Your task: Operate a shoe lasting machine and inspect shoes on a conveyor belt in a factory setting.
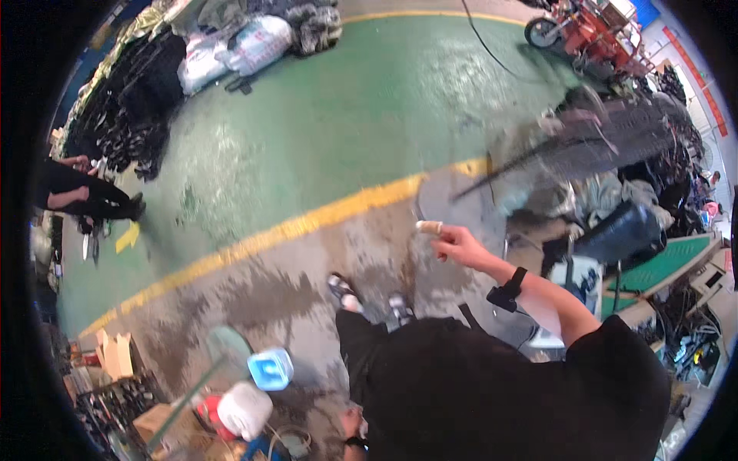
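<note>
"If the yellow line (307,224) serves as the reference, where is the right hand (455,244)?"

"Raised, on the near side, close to the right end of the line. A black strap mount (507,290) encircles the wrist."

"State the condition of its fingers."

"Lower fingers: curled toward the palm. At the index finger: a small tan tube (430,227), white at the tip. Whether the tube is gripped or worn on the finger cannot be told."

"Locate the tube."

"It shows on the near side of the yellow line, by the round grey cover (450,201) set at the line's right end."

"Report the left hand (351,421)."

"Lowered beside the body, well back from the line on the near side. Finger state: too small and blurred to tell. Nearest items: a white jug (246,413) and, between that jug and the line, a blue tub (270,370)."

"List the items beyond the line."

"Far side, left part: another person (100,192) in dark clothing and a black heap (127,100). Farther beyond: white sacks (257,46). Beyond the right end: a red vehicle (592,38)."
</note>
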### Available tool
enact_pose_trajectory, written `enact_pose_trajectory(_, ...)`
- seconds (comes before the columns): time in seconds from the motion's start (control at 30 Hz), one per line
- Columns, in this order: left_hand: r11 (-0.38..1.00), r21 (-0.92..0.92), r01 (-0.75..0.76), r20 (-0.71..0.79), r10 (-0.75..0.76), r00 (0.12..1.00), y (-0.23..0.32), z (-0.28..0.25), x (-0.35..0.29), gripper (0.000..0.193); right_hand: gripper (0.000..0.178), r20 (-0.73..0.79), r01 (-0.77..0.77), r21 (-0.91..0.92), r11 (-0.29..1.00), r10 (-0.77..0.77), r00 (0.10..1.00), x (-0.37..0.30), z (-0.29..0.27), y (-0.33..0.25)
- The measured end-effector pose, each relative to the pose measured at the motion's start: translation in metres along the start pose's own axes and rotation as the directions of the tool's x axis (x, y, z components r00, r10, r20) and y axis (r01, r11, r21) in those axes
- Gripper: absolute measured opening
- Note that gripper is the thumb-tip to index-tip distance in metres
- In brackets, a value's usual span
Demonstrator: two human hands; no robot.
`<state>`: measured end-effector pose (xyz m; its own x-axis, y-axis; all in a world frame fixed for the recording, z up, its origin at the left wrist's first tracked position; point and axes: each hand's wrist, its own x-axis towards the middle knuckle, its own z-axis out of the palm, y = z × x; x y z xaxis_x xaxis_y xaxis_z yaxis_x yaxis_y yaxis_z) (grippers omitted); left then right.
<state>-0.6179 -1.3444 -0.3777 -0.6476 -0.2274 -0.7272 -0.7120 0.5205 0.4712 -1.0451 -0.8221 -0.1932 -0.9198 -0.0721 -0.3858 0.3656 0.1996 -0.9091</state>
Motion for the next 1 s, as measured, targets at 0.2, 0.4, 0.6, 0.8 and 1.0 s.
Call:
enact_pose_trajectory(0.2, 0.937, 0.336, -0.099, 0.119, 0.062, 0.991, 0.096, -0.059, 0.199, 0.033, 0.039, -0.074, -0.058, -0.022, 0.998, 0.057, 0.996, 0.201, 0.009, -0.036)
enact_pose_trajectory(0.4, 0.992, 0.067, -0.108, -0.089, 0.114, 0.989, 0.401, -0.263, 0.484, 0.021, 0.024, -0.422, -0.664, -0.079, 0.743, 0.579, 0.698, 0.206, -0.057, 0.044)
enact_pose_trajectory(0.6, 0.895, -0.277, -0.350, -0.063, 0.347, 0.936, 0.742, -0.391, 0.694, 0.014, 0.048, -0.458, -0.755, 0.299, 0.584, 0.782, 0.423, 0.279, -0.056, -0.026)
enact_pose_trajectory(0.8, 0.822, -0.021, -0.569, 0.082, 0.569, 0.818, 1.100, -0.304, 0.861, 0.022, 0.052, -0.515, -0.458, 0.339, 0.822, 0.569, 0.641, 0.517, -0.115, -0.054)
enact_pose_trajectory(1.0, 0.664, 0.094, -0.742, 0.375, 0.666, 0.644, 1.392, -0.171, 0.949, 0.024, 0.057, -0.599, -0.113, 0.220, 0.969, 0.226, 0.768, 0.689, -0.265, -0.252)
